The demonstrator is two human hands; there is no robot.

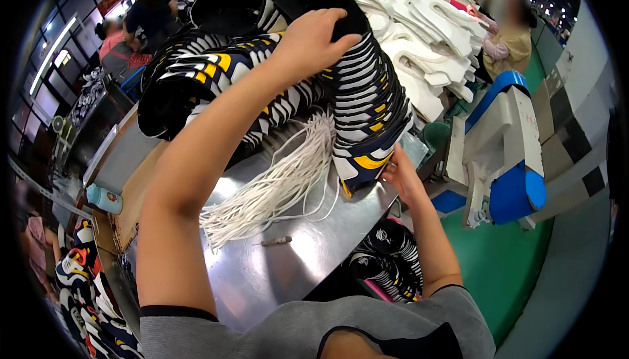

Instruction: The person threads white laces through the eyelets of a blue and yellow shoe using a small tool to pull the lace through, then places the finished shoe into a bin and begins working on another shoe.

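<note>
While other stacked uppers (216, 70) lie left of the left hand's fingers and white laces (278, 188) spread below them, the left hand (316, 41) rests bent, thumb apart, across the upper end of a tilted shoe-upper stack (363, 93); clasp unclear. Stack runs down to the right hand (403, 177), fingers touching its lower end, partly hidden, grip unclear. White pieces (432, 44) heap above those fingers, to the right.

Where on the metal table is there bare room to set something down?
The widest bare patch of table lies between the left arm, the small stub and the near edge. A narrower one runs between the laces and the table's right edge, below the front stack. The back is crowded with other stacks and white pieces.
</note>
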